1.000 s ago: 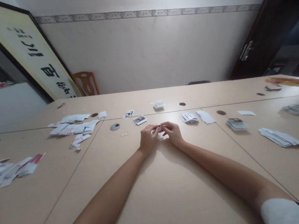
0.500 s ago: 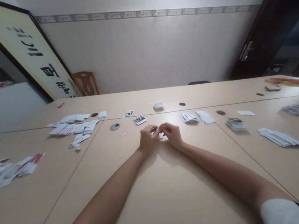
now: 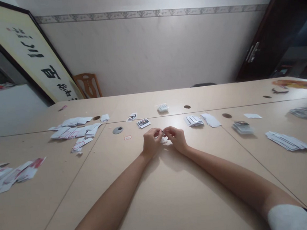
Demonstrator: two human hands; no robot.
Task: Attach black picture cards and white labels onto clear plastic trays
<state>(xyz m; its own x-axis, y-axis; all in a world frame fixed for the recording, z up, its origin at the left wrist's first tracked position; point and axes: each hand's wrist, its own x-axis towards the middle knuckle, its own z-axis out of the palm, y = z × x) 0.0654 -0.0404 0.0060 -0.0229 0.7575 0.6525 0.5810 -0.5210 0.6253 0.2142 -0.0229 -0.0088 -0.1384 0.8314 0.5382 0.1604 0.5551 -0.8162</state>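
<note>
We're using the photo (image 3: 143,123) as our mark, and it's lying just on our side of the seam (image 3: 175,114) that's crossing the table (image 3: 171,192). The far edge (image 3: 141,93) is running well beyond the photo, while on our side of it a broad run of tabletop is spreading between the left forearm (image 3: 117,193) and the right forearm (image 3: 228,169). Left of the photo we're seeing the grey cap (image 3: 118,130), with the red tag (image 3: 128,138) lying nearer us, and the papers (image 3: 75,131) are sprawling well to its left. Beyond the photo, the cards (image 3: 132,117) are sitting slightly left and the white stack (image 3: 163,108) is sitting to the right. Well right of it, the packs (image 3: 194,120) and the sheets (image 3: 211,120) are lying side by side.

Now we're looking at the hands! The left hand (image 3: 151,140) and the right hand (image 3: 176,137) are sitting close together, nearer us than the photo and to its right. We're seeing fingers well curled on both, thumbs near the fingertips, and the two sets of tips almost or just meeting. Below them the white piece (image 3: 164,140) is peeking out, partly hidden, also right of the photo and nearer us. Whether either hand is clamping it, we're not able to tell.
</note>
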